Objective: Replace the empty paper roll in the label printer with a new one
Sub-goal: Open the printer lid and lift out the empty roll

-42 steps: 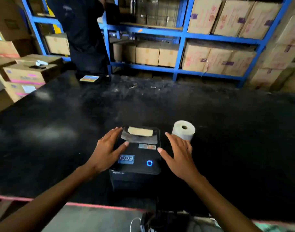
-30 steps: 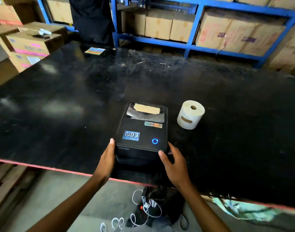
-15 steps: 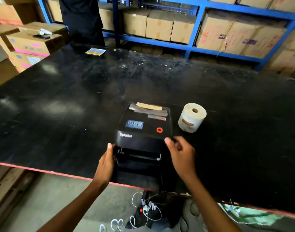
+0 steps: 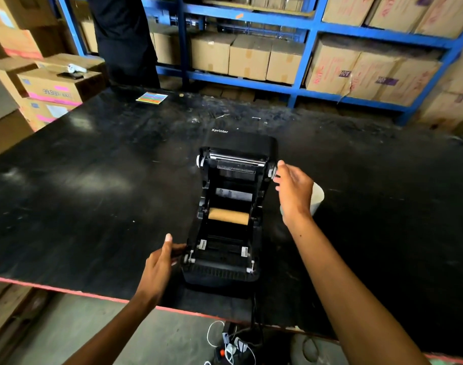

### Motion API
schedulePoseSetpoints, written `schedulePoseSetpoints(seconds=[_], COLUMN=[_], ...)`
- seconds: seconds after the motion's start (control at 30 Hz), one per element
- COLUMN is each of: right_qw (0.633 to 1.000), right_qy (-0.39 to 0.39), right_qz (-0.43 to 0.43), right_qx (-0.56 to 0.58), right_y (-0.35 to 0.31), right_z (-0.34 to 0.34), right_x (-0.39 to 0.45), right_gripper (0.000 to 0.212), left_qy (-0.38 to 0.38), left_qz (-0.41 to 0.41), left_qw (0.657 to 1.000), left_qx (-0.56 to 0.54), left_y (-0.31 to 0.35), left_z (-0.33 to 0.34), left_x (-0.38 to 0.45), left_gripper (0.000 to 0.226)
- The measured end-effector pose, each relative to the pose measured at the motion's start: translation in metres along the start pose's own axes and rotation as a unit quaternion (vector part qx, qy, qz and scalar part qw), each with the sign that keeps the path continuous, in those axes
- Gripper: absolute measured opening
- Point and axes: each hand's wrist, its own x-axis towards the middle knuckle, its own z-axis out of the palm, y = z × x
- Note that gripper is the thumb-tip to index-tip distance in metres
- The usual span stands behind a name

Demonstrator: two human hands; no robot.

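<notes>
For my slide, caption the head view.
Printer lid open, bare cardboard core inside, both hands open beside it.

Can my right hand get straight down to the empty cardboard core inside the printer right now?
Probably yes. The printer lid is swung fully back, so the cardboard core lies exposed in the open bay with nothing over it. The right hand hovers empty beside the lid's right edge, just above it.

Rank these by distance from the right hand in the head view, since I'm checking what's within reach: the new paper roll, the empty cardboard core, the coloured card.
1. New paper roll, just behind the right hand.
2. Empty cardboard core, left, inside the open printer.
3. Coloured card, far left at the table's back.
</notes>
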Motion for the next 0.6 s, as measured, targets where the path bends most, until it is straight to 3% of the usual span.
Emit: schedulePoseSetpoints(seconds=[0.07,0.2,0.33,0.43,0.5,0.6], right_qw=[1.0,0.997,0.988,0.991,0.979,0.909], right_qy=[-0.018,-0.076,-0.155,-0.131,-0.131,-0.197], right_qz=[0.005,0.027,0.025,-0.002,-0.033,-0.054], right_qx=[0.004,-0.003,-0.008,-0.02,-0.15,-0.363], right_y=[0.0,0.002,0.014,0.032,0.054,0.09], right_z=[0.003,0.002,-0.006,-0.008,-0.009,-0.011], right_x=[0.003,0.006,0.009,0.002,-0.007,-0.029], right_gripper=[0.01,0.031,0.036,0.034,0.036,0.049], left_qy=[0.002,-0.005,-0.01,0.027,0.013,-0.047], left_qz=[0.0,-0.01,0.026,0.078,0.11,0.096], left_qw=[1.0,1.0,0.998,0.99,0.982,0.952], left_qx=[0.009,0.025,0.063,0.11,0.154,0.287], left_y=[-0.001,0.0,0.005,0.021,0.031,0.038], left_z=[-0.003,-0.009,-0.006,0.006,0.016,0.028], left_x=[0.007,0.025,0.04,0.051,0.061,0.074], left_gripper=[0.063,0.063,0.056,0.038,0.036,0.053])
